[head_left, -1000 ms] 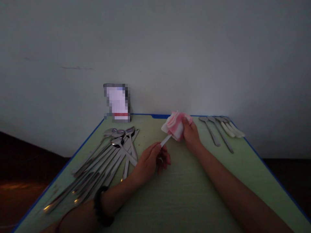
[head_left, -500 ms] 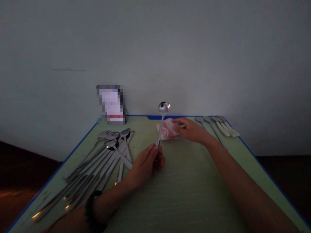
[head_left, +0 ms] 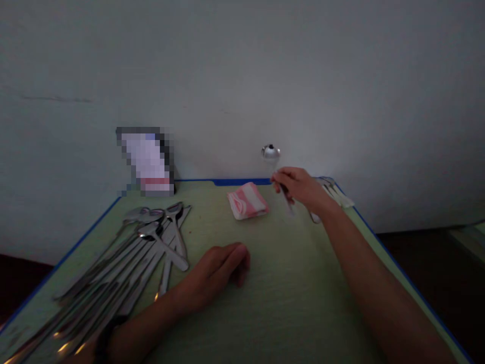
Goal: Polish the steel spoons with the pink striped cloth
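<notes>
A shiny metal spoon (head_left: 271,151) is pinched by its handle in my right hand (head_left: 299,188), bowl up, above the back of the table; its lower handle is blurred. Left of that hand, the folded pink-and-white cloth (head_left: 249,201) lies on the tabletop. My left hand (head_left: 220,270) rests low over the middle of the table, its fingers curled in with nothing visible in them. To its left, a pile of metal spoons and other long cutlery (head_left: 151,242) spreads out, partly behind my left forearm. Several spoons (head_left: 337,192) at the back right are partly hidden by my right wrist.
The light green table (head_left: 288,298) has a blue edge and stands against a grey wall (head_left: 242,76). A phone-like device (head_left: 149,159), blurred out, leans on the wall at the back left.
My right hand has put the cloth down and taken the spoon from my left hand, moving it rightward. My left hand has let go and sits lower. The view has turned right.
</notes>
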{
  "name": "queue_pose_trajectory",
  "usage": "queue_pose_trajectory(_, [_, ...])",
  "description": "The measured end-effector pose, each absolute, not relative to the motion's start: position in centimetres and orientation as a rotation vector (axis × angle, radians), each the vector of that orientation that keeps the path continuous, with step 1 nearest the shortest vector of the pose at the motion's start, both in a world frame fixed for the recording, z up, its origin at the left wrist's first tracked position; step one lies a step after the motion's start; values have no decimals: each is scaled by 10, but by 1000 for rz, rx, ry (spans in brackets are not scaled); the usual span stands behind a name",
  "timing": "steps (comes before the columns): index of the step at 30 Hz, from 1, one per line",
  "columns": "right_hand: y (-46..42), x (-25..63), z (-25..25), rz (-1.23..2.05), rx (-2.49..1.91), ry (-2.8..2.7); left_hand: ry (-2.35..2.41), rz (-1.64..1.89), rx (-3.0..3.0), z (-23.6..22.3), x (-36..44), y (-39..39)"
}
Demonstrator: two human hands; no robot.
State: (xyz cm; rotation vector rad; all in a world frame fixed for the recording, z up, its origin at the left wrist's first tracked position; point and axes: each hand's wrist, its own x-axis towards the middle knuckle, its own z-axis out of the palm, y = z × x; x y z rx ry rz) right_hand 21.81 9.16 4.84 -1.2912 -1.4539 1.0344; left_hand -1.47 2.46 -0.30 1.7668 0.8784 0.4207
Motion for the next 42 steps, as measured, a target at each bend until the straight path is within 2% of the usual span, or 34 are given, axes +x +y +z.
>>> queue_pose_trajectory(4, [93,263,64,726,-1594,-1397,882,391,1896,2,-14,25])
queue_pose_trajectory(8, [91,293,63,334,-1948,-1735,885,387,1946,2,-14,25])
queue_pose_trajectory(11, [93,303,54,199,-2196,-1854,889,374,1981,2,-15,25])
queue_pose_trajectory(16, [100,300,38,181,-2440,-1803,871,371,2003,1,-15,25])
queue_pose_trajectory(20, [103,296,23,32,-2507,-1827,865,380,2008,-1,-15,25])
queue_pose_trajectory(27, [108,294,7,-17,-2517,-1826,876,361,2033,0,-14,24])
queue_pose_trajectory(42, [110,294,6,-20,-2525,-1882,851,384,2036,-1,-15,23])
